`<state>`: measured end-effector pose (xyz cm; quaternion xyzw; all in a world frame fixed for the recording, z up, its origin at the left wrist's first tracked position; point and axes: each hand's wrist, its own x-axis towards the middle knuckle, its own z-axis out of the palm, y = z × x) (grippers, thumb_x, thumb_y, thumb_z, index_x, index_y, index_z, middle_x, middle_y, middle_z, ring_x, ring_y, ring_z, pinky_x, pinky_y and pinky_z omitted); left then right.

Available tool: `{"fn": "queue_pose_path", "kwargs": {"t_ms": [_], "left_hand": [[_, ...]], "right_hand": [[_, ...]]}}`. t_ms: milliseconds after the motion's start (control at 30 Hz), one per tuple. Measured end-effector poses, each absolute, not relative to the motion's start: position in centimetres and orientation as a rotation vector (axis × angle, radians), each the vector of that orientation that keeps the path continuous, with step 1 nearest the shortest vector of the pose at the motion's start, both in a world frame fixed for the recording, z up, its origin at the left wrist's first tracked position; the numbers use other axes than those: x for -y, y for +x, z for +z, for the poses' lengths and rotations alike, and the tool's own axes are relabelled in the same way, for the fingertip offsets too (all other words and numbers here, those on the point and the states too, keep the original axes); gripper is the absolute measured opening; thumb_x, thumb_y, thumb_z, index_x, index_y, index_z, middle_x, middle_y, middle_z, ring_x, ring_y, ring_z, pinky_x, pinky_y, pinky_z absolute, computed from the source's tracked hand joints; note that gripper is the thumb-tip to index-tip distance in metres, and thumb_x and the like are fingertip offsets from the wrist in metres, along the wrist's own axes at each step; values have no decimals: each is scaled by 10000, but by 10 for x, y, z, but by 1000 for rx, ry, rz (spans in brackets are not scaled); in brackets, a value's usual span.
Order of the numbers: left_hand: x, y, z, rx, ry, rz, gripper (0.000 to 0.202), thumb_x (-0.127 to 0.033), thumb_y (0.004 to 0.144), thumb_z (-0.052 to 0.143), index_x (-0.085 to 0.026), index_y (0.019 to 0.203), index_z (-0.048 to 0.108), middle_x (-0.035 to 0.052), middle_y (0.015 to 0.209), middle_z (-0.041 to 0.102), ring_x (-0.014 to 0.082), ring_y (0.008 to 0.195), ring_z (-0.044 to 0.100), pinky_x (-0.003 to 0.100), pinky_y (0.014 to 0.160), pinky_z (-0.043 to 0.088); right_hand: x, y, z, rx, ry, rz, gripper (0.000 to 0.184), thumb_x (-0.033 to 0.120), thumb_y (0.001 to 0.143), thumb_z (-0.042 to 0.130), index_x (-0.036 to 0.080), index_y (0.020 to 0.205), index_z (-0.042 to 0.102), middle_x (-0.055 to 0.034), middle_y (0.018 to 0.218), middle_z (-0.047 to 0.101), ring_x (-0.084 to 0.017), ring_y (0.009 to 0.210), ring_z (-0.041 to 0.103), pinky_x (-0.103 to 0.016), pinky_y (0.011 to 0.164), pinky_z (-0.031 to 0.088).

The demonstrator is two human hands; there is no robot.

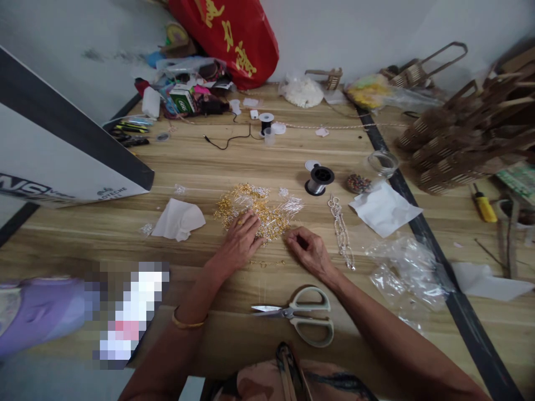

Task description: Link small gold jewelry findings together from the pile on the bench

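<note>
A loose pile of gold and silver beads (pixel 273 221) lies on the wooden table in front of me. My left hand (pixel 241 242) rests on the pile's near side, its fingers stretched out over the pieces. At the pile's right edge, my right hand (pixel 311 249) is curled with thumb and forefinger pressed together; whatever they may hold is too small to make out. A short gold chain (pixel 267 263) lies between my hands. Nearer to me are scissors (pixel 292 313) with pale handles, blades pointing left. Silver pins (pixel 292 206) lie at the pile's upper right.
To the right are a silver bead strand (pixel 341 234), a wire spool (pixel 320 179), a clear jar (pixel 382 162), white paper (pixel 387 209) and plastic bags (pixel 412 270). Woven baskets (pixel 443 147) crowd the far right. A large box (pixel 71 139) and crumpled paper (pixel 178 219) are at left.
</note>
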<state>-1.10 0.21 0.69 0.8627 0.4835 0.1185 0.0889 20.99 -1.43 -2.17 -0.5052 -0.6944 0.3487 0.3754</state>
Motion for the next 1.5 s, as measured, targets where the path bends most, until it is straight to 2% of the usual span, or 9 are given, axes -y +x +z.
{"fn": "queue_pose_path", "kwargs": {"t_ms": [233, 500, 733, 833, 933, 1067, 1200, 1367, 1500], "left_hand": [[10, 0, 3, -1432, 2569, 121, 670, -444, 898, 423, -54, 1414, 249, 204, 1499, 248, 281, 1414, 166, 451, 1132, 226], [13, 2, 4, -1440, 2578, -2, 704, -470, 888, 437, -40, 1410, 242, 213, 1511, 191, 295, 1418, 115, 442, 1143, 198], [11, 2, 4, -1414, 2542, 175, 607, -409, 908, 426, -75, 1396, 287, 198, 1489, 280, 288, 1406, 192, 462, 1130, 235], [5, -2, 6, -1380, 2499, 404, 512, -359, 923, 412, -137, 1379, 343, 158, 1435, 393, 257, 1360, 314, 449, 1105, 300], [-5, -9, 8, -1378, 2406, 635, 399, -274, 910, 435, -168, 1293, 473, 126, 1284, 538, 230, 1215, 483, 419, 1037, 397], [-17, -17, 12, -1383, 2299, 820, 299, -169, 848, 504, -168, 1133, 595, 78, 996, 650, 194, 965, 599, 357, 890, 485], [-23, -18, 14, -1398, 2240, 854, 209, -133, 816, 538, -174, 994, 639, 28, 810, 660, 165, 810, 621, 315, 800, 491], [-28, -12, 11, -1366, 2283, 756, 122, -142, 805, 575, -169, 884, 663, 27, 806, 663, 157, 757, 610, 295, 745, 477], [-31, -5, 12, -1322, 2435, 608, 130, -151, 830, 555, -166, 892, 669, 46, 851, 652, 184, 834, 579, 331, 811, 456]], "right_hand": [[15, 209, -21, 1766, -1281, 894, 162, 293, 846, 530, 155, 782, 585, -15, 674, 561, -117, 578, 477, -230, 541, 374], [15, 209, -21, 1764, -1277, 899, 146, 279, 845, 534, 157, 779, 582, -9, 670, 555, -115, 578, 475, -228, 539, 372], [14, 209, -22, 1768, -1276, 896, 139, 267, 844, 533, 157, 775, 584, -7, 664, 552, -112, 572, 473, -226, 531, 366], [14, 209, -23, 1768, -1263, 892, 134, 263, 844, 532, 158, 780, 587, -11, 680, 564, -111, 578, 480, -223, 529, 369], [14, 209, -23, 1765, -1257, 895, 132, 264, 843, 531, 158, 789, 588, -15, 687, 573, -113, 587, 489, -222, 533, 376], [14, 210, -22, 1764, -1255, 885, 137, 269, 839, 530, 160, 779, 587, -16, 687, 574, -115, 586, 488, -224, 535, 380], [14, 210, -21, 1768, -1247, 878, 135, 260, 839, 528, 159, 770, 585, -14, 678, 566, -116, 585, 487, -225, 538, 380], [14, 211, -21, 1775, -1241, 878, 126, 251, 835, 530, 157, 774, 586, -14, 683, 570, -113, 588, 486, -221, 542, 379], [14, 211, -20, 1786, -1243, 883, 134, 253, 840, 521, 153, 785, 589, -15, 683, 569, -113, 592, 490, -218, 542, 377]]}}
